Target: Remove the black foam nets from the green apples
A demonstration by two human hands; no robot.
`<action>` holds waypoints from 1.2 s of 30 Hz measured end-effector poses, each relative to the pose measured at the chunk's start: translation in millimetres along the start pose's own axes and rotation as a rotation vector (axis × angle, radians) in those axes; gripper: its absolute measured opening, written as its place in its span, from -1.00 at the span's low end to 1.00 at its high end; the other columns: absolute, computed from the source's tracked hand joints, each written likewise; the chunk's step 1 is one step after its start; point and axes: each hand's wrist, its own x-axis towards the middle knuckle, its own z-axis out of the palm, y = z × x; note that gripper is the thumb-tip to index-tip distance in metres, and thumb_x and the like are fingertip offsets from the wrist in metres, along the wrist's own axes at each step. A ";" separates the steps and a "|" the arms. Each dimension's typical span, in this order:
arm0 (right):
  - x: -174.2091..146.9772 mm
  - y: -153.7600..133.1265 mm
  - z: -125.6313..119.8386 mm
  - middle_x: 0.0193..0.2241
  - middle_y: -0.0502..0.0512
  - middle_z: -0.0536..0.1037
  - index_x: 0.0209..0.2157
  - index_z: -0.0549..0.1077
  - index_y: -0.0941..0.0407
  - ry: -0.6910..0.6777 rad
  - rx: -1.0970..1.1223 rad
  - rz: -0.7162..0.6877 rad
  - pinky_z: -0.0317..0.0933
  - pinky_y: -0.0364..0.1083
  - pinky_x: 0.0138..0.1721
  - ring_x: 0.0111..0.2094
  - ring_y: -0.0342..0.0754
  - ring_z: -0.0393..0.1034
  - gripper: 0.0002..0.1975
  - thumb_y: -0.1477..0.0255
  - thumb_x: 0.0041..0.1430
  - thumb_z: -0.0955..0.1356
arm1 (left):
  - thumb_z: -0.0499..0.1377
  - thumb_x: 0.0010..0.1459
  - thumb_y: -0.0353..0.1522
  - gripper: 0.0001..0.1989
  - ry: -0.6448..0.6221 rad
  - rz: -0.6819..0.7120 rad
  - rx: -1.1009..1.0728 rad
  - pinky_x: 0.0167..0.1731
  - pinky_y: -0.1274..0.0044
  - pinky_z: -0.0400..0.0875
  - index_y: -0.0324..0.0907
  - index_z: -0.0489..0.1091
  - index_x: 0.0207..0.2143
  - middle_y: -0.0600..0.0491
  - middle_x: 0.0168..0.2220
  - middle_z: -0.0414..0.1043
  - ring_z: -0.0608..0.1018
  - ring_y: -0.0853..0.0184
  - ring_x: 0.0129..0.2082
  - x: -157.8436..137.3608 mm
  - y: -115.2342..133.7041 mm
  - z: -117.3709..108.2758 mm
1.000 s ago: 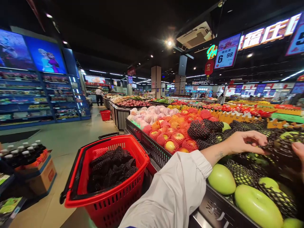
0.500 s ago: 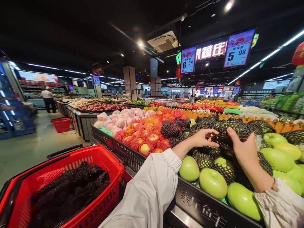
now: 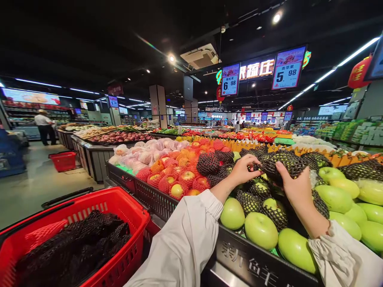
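My right hand [image 3: 296, 187] grips a green apple in a black foam net [image 3: 279, 164], its thumb across the near side. At the left end of this net are the bent fingers of my left hand [image 3: 243, 170], which pinch its edge; the fingertips are partly hidden. Beneath both hands lie other netted green apples [image 3: 249, 201]. Bare green apples [image 3: 261, 230] sit along the front of the black display bin [image 3: 236, 255], with more to the right of my right wrist.
A red shopping basket [image 3: 139, 223] at the lower left holds a heap of black foam nets [image 3: 77, 247] and a red net. Red-netted apples [image 3: 188, 177] fill the bin's left part. On the floor stands another red basket [image 3: 63, 160]; a person [image 3: 44, 126] stands beyond it.
The view has shifted slightly, so the bins appear farther left. My left fingers have come closer together at the end of the net. My right hand keeps its hold on the netted apple.
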 end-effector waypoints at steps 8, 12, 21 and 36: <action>-3.7 -13.5 -4.9 0.01 0.44 0.51 -0.10 0.15 0.06 -0.035 -0.171 0.101 0.29 0.29 0.06 0.03 0.43 0.44 -0.16 -0.25 -0.23 0.39 | 0.51 -0.10 -0.17 -0.58 -0.198 -0.096 -0.071 -0.37 0.56 0.31 -0.25 0.48 -0.34 -0.13 0.09 0.31 0.43 0.38 -0.21 -2.7 6.3 3.2; -3.0 -12.9 -4.2 0.01 0.44 0.51 -0.10 0.15 0.06 -0.059 -0.201 0.099 0.30 0.27 0.01 0.01 0.44 0.44 -0.15 -0.26 -0.25 0.38 | 0.44 -0.03 -0.04 -0.52 -0.155 -0.125 -0.163 -0.38 0.55 0.29 -0.26 0.43 -0.35 -0.17 0.15 0.30 0.45 0.36 -0.20 -0.8 7.2 1.9; 0.3 -4.3 -1.0 -0.04 0.43 0.51 -0.03 0.18 0.08 -0.117 -0.252 0.030 0.32 0.26 -0.03 -0.02 0.43 0.46 -0.11 -0.27 -0.20 0.38 | 0.48 -0.15 -0.05 -0.41 -0.214 -0.247 -0.182 -0.36 0.56 0.28 -0.27 0.49 -0.19 -0.10 0.02 0.40 0.49 0.29 -0.13 0.3 13.8 0.2; -2.8 -2.3 1.3 -0.15 0.27 0.58 -0.18 0.22 0.02 -0.365 -0.332 -0.090 0.34 0.21 -0.11 -0.15 0.33 0.51 -0.27 -0.26 -0.18 0.36 | 0.49 -0.14 -0.11 0.03 -0.290 0.031 0.195 0.35 0.17 0.16 -0.23 0.13 0.30 -0.30 0.32 0.21 0.34 -0.03 0.31 -5.6 2.9 -4.5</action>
